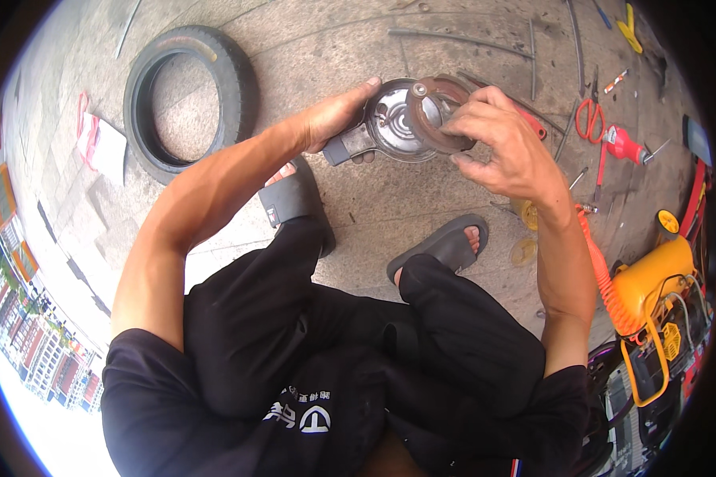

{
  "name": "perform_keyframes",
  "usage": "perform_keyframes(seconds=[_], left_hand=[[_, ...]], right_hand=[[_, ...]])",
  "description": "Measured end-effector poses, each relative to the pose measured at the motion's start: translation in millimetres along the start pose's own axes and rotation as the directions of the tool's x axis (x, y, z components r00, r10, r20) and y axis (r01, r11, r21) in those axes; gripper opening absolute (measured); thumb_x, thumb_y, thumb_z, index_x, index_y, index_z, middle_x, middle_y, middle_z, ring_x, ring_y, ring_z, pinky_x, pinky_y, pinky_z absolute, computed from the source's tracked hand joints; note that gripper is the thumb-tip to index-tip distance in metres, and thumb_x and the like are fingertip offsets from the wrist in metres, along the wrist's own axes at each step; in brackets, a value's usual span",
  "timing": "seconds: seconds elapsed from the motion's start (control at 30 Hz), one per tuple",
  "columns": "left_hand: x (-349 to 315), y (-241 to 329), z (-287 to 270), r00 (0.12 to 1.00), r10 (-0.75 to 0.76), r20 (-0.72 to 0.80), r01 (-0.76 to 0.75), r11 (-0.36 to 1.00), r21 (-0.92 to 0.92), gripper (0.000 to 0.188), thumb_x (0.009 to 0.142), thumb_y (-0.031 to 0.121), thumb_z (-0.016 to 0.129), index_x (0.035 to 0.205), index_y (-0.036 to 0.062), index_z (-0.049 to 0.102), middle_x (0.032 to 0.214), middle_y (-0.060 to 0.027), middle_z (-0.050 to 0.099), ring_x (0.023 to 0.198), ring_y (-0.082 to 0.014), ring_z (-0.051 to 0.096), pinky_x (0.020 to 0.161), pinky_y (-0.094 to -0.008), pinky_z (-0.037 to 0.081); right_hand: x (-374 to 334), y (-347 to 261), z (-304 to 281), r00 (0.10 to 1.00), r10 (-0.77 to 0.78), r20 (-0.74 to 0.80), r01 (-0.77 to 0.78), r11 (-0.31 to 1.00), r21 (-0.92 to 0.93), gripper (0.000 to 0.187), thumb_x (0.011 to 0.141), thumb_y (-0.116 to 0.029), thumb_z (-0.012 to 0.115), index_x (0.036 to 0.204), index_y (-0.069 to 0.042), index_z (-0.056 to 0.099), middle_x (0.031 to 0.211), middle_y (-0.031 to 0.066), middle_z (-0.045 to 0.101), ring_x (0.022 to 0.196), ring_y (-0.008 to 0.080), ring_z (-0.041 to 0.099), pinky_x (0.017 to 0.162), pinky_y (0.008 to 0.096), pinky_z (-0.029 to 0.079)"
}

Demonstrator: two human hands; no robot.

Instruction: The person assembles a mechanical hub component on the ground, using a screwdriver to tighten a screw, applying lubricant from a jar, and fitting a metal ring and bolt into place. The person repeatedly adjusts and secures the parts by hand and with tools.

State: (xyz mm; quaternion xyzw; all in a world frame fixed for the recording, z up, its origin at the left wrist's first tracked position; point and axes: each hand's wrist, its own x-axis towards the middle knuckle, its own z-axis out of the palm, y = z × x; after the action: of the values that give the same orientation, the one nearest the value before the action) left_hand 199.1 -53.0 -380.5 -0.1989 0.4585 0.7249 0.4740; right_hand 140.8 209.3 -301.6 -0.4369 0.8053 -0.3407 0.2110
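Note:
My left hand (336,121) grips the left side of a round dark metal housing (391,119), which looks like a brake drum. Its inside is shiny, and a flat arm (348,148) sticks out toward me at the lower left. A rusty brown ring-shaped part (423,126) with a bolt at its top overlaps the housing's right side. The bent fingers of my right hand (501,143) close on the right edge of that part. The fingertips partly hide its far edge. Both pieces are held above the pavement, between and beyond my feet.
A black tyre (243,99) lies at the left, near a white-and-pink bag (107,149). Red-handled scissors (590,121), a red bottle (625,146) and metal rods (461,41) lie at the right. An orange coiled hose (603,274) runs beside a yellow tank (652,274).

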Motion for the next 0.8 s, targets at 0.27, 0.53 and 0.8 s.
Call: perform_keyframes(seconds=[0.27,0.53,0.8], left_hand=[[1,-5,7,0.997,0.012,0.075,-0.018,0.997,0.080,0.080,0.097,0.068,0.021,0.130,0.0031,0.054,0.091,-0.0145,0.069,0.064,-0.0195,0.066,0.057,-0.0312,0.056],[-2,-1,9,0.996,0.028,0.081,-0.040,0.989,0.145,0.085,0.095,0.072,0.021,0.125,0.0014,0.058,0.092,-0.0147,0.069,0.064,-0.0192,0.066,0.057,-0.0303,0.056],[-2,-1,6,0.994,0.046,0.100,-0.063,0.984,0.166,0.085,0.096,0.071,0.020,0.124,0.0017,0.059,0.090,-0.0133,0.069,0.063,-0.0187,0.066,0.056,-0.0297,0.055]], right_hand=[[0,-13,27,0.995,-0.054,0.085,0.065,0.989,-0.135,0.029,0.064,-0.010,0.076,0.091,-0.005,0.067,0.094,0.0066,0.062,0.102,0.0295,0.054,0.084,0.0406,0.047],[-3,-21,25,0.992,-0.074,0.104,0.091,0.981,-0.173,0.030,0.063,-0.008,0.077,0.091,-0.005,0.067,0.096,0.0063,0.062,0.105,0.0287,0.054,0.085,0.0399,0.047],[-6,-15,26,0.995,-0.070,0.070,0.076,0.993,-0.095,0.033,0.063,-0.005,0.074,0.095,-0.003,0.068,0.103,0.0095,0.063,0.110,0.0317,0.054,0.092,0.0421,0.046]])
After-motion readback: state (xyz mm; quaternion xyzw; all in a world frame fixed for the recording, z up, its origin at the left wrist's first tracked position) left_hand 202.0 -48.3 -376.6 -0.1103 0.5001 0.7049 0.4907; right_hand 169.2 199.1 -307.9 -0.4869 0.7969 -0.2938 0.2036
